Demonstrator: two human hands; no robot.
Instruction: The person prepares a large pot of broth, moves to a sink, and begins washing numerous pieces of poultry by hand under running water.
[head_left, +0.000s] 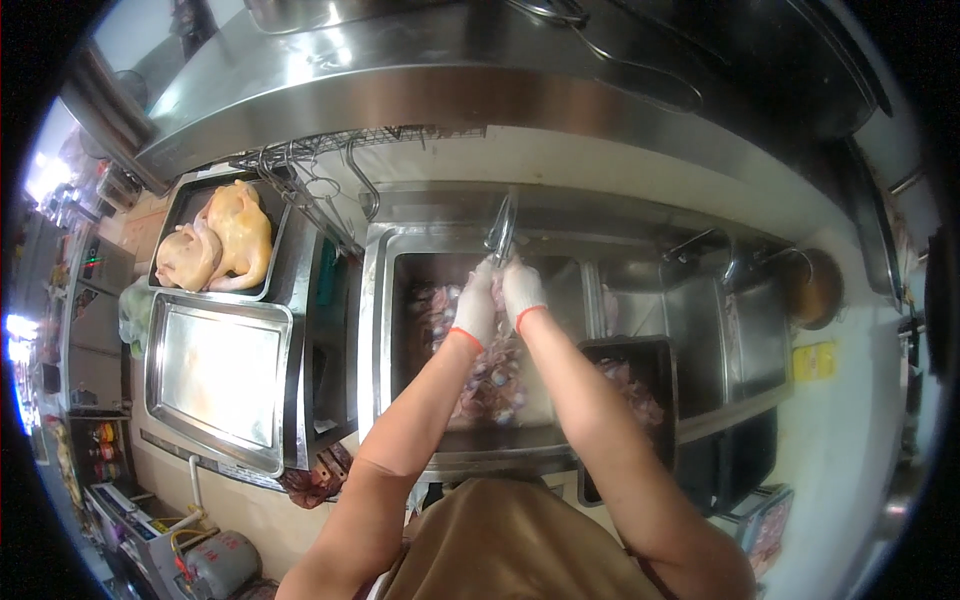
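Note:
White knit gloves with orange cuffs cover both my hands. My left hand (476, 300) and my right hand (523, 285) are close together under the metal faucet (502, 229), over a stainless steel sink (379, 337). A pale pink piece of meat shows between them; which hand grips it I cannot tell, as the fingers are mostly hidden. Below my hands, many raw pink meat pieces (487, 382) lie in the sink basin. More raw meat (634, 394) sits in a dark tray (664, 360) at the sink's right side, partly behind my right forearm.
Two whole plucked birds (240, 232) lie in a black tray (163, 247) at the left. In front of it is a shallow metal tray (217, 375). Metal hooks (360, 180) hang from a wire rack behind. Further basins (694, 322) are at the right, beside a yellow packet (815, 361).

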